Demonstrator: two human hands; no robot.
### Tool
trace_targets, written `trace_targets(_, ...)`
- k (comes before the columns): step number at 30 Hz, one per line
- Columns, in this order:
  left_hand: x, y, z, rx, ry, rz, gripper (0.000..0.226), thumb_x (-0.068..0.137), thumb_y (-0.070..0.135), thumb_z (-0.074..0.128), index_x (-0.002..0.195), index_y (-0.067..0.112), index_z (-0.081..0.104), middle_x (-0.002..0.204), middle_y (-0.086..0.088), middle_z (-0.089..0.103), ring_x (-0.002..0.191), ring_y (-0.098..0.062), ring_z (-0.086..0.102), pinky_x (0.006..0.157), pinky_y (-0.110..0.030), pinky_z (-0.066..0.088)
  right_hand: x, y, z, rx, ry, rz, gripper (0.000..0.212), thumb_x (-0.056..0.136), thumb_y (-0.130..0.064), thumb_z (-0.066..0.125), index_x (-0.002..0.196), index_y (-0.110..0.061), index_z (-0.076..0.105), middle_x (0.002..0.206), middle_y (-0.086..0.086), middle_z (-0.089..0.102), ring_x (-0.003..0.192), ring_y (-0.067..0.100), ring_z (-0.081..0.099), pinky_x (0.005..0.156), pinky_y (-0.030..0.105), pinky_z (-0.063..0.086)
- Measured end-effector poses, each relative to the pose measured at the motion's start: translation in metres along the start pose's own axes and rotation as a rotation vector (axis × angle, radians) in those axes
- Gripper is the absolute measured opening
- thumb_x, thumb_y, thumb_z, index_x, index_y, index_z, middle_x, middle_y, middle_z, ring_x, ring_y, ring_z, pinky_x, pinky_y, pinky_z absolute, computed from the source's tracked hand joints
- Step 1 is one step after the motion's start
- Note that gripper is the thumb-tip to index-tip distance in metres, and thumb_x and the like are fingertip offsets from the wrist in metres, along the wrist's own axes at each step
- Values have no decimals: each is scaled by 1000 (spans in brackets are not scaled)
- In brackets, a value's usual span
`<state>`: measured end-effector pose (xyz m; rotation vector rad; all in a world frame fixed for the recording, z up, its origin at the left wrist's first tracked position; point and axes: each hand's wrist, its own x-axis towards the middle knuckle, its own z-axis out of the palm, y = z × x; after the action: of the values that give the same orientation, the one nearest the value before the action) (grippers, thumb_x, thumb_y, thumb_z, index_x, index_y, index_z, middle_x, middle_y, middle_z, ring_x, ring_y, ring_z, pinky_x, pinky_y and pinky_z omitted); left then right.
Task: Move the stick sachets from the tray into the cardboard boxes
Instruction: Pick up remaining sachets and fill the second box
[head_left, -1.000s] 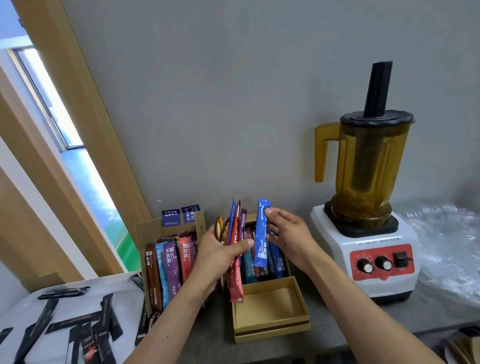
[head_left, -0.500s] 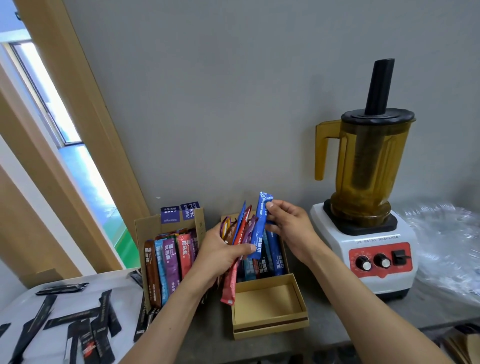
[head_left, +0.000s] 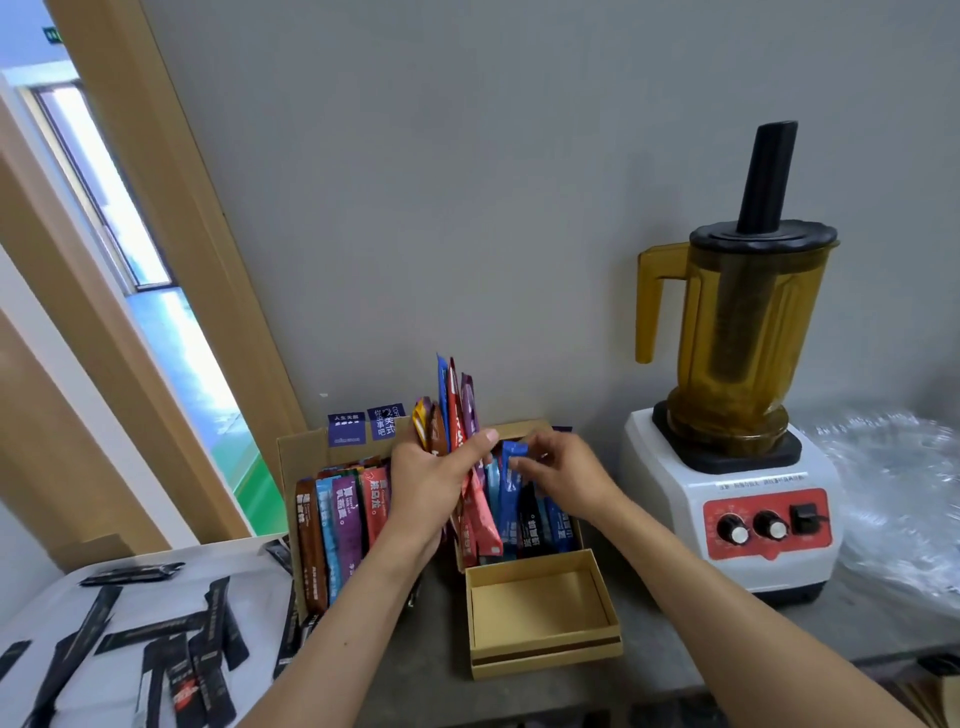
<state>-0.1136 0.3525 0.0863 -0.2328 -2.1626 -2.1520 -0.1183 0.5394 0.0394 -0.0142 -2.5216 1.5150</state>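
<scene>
We find the left hand clamped on a fan of sachets, and the right hand pinching a blue sachet partly seated in the box under its fingers. We advise pressing it fully down, upright, before the next. More sachets lie on the tray below the left forearm.

At the right of the frame I see a blender: amber jug, black lid and tamper, white base with a red control panel, standing on the grey tabletop. Crinkled clear plastic lies just beside it. A wooden-framed window fills the left.
</scene>
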Motion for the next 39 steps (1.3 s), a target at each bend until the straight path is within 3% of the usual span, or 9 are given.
trace_targets(4, 5, 11, -10, 56, -32, 43, 34, 81, 23, 89, 108, 22, 68, 94, -1, 80, 88, -18, 79, 80, -37, 64, 0, 7, 18, -387, 178, -90, 30, 95, -25, 75, 123, -27, 64, 123, -9, 65, 108, 13, 68, 80, 27, 57)
trace_targets(7, 4, 10, -15, 53, -46, 39, 43, 79, 26, 89, 115, 20, 67, 99, -2, 78, 92, -19, 79, 80, -37, 64, -2, -3, 32, -510, 288, -210, 40, 94, -25, 76, 131, -25, 62, 131, -6, 60, 108, 16, 68, 84, 32, 60)
trace_targets(10, 2, 8, -19, 76, -33, 48, 40, 78, 28, 90, 111, 27, 67, 99, 0, 78, 93, -16, 78, 82, -34, 63, 4, -10, 50, -646, 133, -254, 34, 97, -34, 70, 129, -24, 65, 121, -2, 69, 100, 19, 71, 81, 35, 62)
trace_targets(14, 0, 5, -26, 69, -18, 41, 43, 77, 30, 90, 114, 24, 67, 100, 0, 78, 94, -15, 78, 83, -35, 64, 11, -4, 67, -784, 12, -138, 37, 97, -39, 68, 128, -22, 57, 112, 2, 73, 96, 23, 72, 84, 40, 62)
trace_targets(19, -2, 4, -35, 43, -20, 43, 45, 79, 27, 89, 117, 21, 67, 102, -2, 78, 94, -15, 78, 79, -31, 63, 16, 0, 60, -532, 11, -54, 31, 96, -41, 71, 120, -27, 58, 109, -3, 73, 98, 19, 72, 83, 39, 62)
trace_targets(24, -4, 0, -33, 58, -28, 27, 44, 79, 27, 90, 117, 19, 69, 104, -3, 79, 96, -19, 79, 82, -37, 64, 8, -6, 36, -206, -3, 18, 18, 94, -37, 73, 98, -28, 58, 87, -6, 72, 72, 7, 71, 53, 22, 52)
trace_targets(27, -10, -3, -30, 24, -35, -3, 45, 76, 30, 89, 115, 19, 68, 102, -4, 79, 95, -19, 79, 74, -33, 64, -12, -7, 16, -31, -26, -12, 15, 92, -26, 75, 95, -22, 60, 92, -5, 74, 87, 9, 74, 58, 20, 57)
trace_targets(31, -18, -8, -26, -12, -47, -37, 42, 80, 24, 87, 115, 21, 64, 101, -3, 80, 92, -18, 80, 67, -28, 63, -34, 5, -5, 93, -41, 2, 16, 91, -12, 77, 97, -19, 64, 109, -3, 72, 104, 15, 73, 70, 31, 66)
trace_targets(39, -26, -12, -16, -59, -50, -42, 47, 76, 25, 87, 116, 17, 65, 101, -5, 80, 94, -20, 80, 68, -29, 64, -60, 20, -27, 153, -35, 19, 21, 86, -3, 79, 96, -16, 65, 102, 0, 74, 88, 7, 74, 67, 24, 59)
